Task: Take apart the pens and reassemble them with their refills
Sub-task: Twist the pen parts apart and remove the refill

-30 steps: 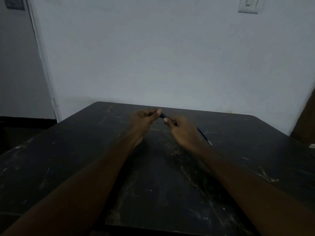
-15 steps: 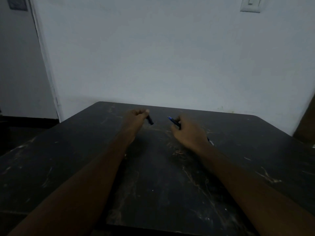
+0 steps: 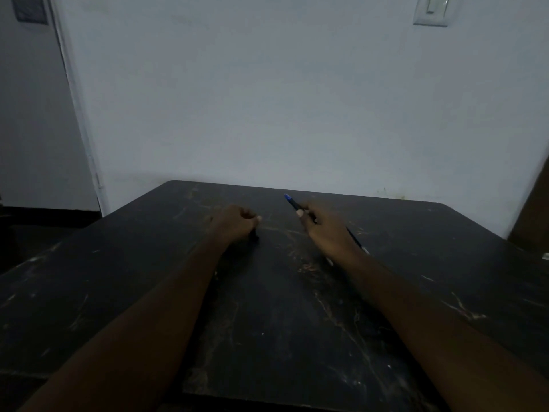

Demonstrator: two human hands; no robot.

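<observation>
Above far half of table, blue-tipped pen (image 3: 292, 203) is pinched in right hand (image 3: 323, 230), tip angled up-left. Left hand (image 3: 237, 223) is curled closed, contents unclear, resting on scratched black table (image 3: 267, 322). Second pen (image 3: 358, 241) lies beside right wrist. Pale wall (image 3: 267, 99), light switch (image 3: 431, 9) behind.

Hands drawn apart, left hand (image 3: 234, 223) lowered to table (image 3: 267, 322), cap hidden

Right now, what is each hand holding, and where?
Right hand: dark pen with blue tip, pinched mid-barrel. Left hand: closed over a small dark piece; grip point hidden.
</observation>
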